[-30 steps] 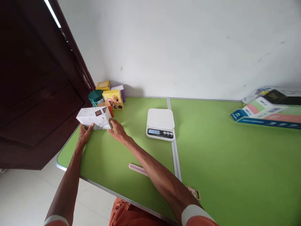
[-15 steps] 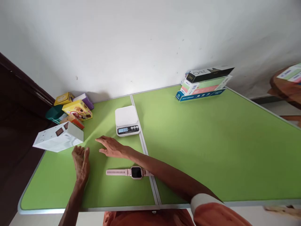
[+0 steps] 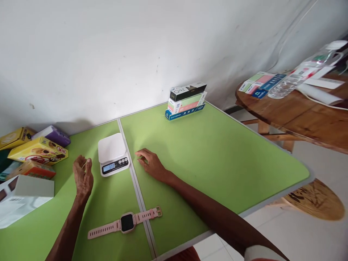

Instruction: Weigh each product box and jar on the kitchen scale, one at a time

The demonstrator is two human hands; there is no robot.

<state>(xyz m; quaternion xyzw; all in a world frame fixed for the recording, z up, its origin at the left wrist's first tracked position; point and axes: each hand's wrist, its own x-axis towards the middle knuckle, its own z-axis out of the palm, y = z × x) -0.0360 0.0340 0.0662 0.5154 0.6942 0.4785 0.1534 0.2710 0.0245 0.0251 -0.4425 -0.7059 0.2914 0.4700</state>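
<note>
A white digital kitchen scale stands on the green table, its pan bare and its display lit with what looks like 373. To the scale's left is my left hand, thumb up and fingers loosely bent, holding nothing. My right hand hovers just right of the scale, beyond the table's seam, with fingers slightly curled, apart from the thumb and with nothing in them. Nearer to me lies a pink smartwatch, its strap stretched out flat across the seam. Neither hand touches the scale or the watch.
At the left edge are a yellow snack box, a purple pack, an orange box and a white box. Stacked boxes stand by the wall. A wooden table at right holds a plastic bottle.
The view has swung right, bringing the wooden table and bottle in. My right hand has moved from in front of the scale to its right side; my left hand has come nearer the scale.
</note>
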